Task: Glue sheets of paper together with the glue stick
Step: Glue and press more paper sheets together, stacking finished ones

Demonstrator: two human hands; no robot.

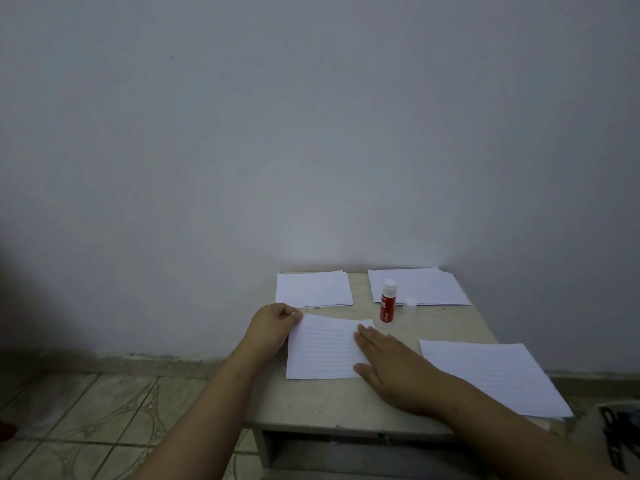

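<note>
Two hands on one lined sheet (323, 348), mid-tabletop (311, 403). Left hand (273, 329) pinches its far-left corner, fingers curled on the edge; right hand (388, 362) lies flat, fingers straight, pressing its right side. Far edge looks slightly lifted, probably a top sheet being laid on another; can't confirm a second layer.

Glue stick (387, 301) stands upright just beyond the sheet's far-right corner, long axis vertical, cap (410, 305) off and standing beside it. Right hand is nearer, so I'd expect it to take the stick.

Paper is thin, matte, ruled. Glue stick: smooth red plastic tube, white tip. From the sheet: one stack (313, 289) beyond it, another (419, 287) behind the stick, loose sheets (491, 375) to its right.
</note>
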